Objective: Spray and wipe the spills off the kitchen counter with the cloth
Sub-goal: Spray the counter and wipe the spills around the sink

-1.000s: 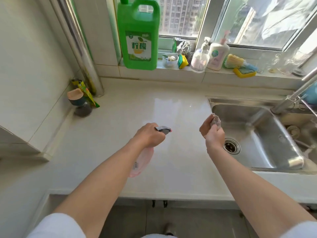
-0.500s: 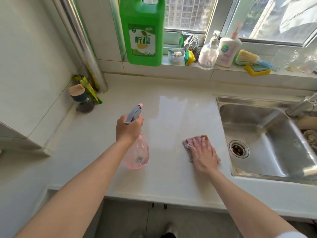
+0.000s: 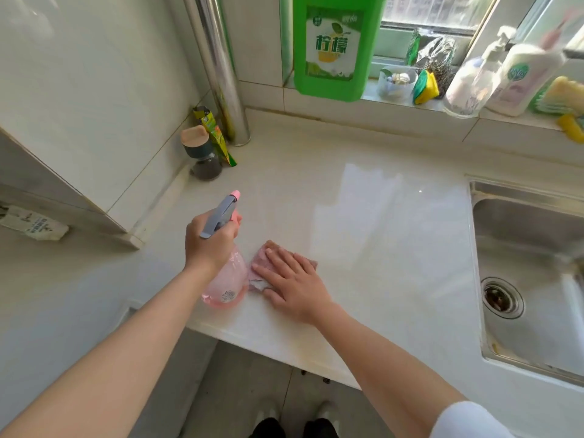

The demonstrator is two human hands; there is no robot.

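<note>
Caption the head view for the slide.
Left hand grips pink spray bottle while right hand presses cloth on counter.

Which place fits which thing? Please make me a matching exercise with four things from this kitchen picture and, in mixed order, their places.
Things
1. spray bottle
2. cloth
3. green jug
4. drain

Places
a. in the bottom of the sink
b. gripped by the left hand
c. on the window ledge
d. on the counter, under the flat right hand

Pairs: 1-b, 2-d, 3-c, 4-a
</note>
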